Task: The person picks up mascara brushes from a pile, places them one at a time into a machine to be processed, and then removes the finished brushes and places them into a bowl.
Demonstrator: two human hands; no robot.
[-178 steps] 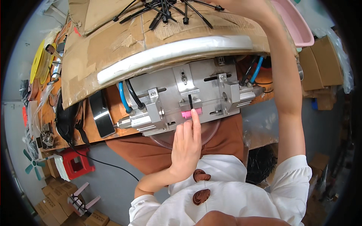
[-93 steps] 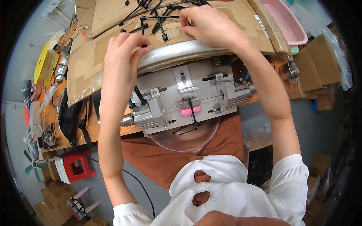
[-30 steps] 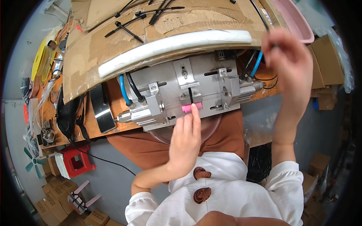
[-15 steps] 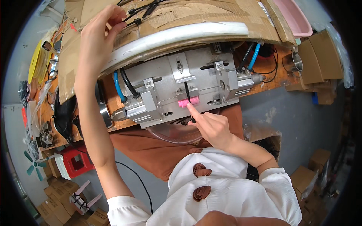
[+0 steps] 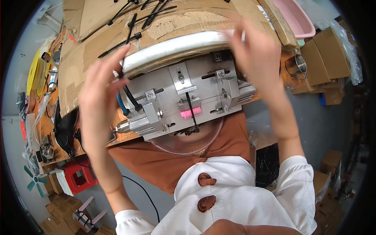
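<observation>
My left hand (image 5: 100,84), blurred, is closed around a thin black rod (image 5: 131,29) at the left end of a white foam strip (image 5: 176,44). By the strip's right end is my right hand (image 5: 256,55), its fingers smeared by motion; whether it holds anything does not show. Between the hands lies a metal fixture (image 5: 135,84) with a cylinder on either side. Another black rod (image 5: 189,101) stretches across its middle, over a pink cylindrical piece (image 5: 190,112), its lower end sticking out past the front edge.
Several black rods (image 5: 150,15) lie on the cardboard (image 5: 188,23) behind the foam. A clear bowl (image 5: 184,147) with dark pieces sits below the fixture. Blue and black hoses (image 5: 131,98) run to the left cylinder. A metal cup (image 5: 296,65) and a pink tray (image 5: 295,17) are at the right.
My right hand has left the rod at the pink piece and moved up and right to the foam strip. My left hand has come down from the cardboard with a rod.
</observation>
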